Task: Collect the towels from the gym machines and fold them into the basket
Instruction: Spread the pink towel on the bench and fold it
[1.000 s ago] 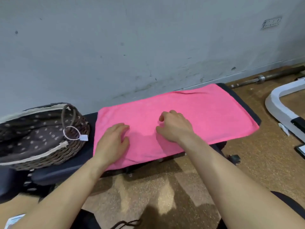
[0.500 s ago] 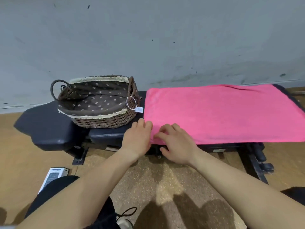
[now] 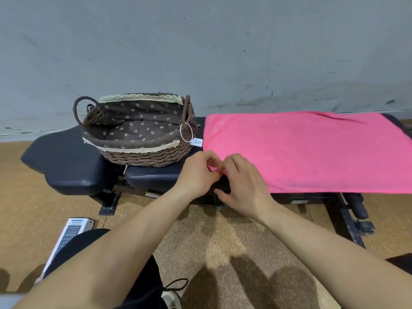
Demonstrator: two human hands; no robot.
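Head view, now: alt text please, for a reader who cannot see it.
The left hand and right hand pinch the near corner of a pink towel spread on a dark bench. A wicker basket stands on the bench left of the towel, before a grey wall.

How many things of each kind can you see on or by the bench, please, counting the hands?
towel: 1
basket: 1
bench: 1
box: 1
hands: 2, the left hand and the right hand
Total: 6
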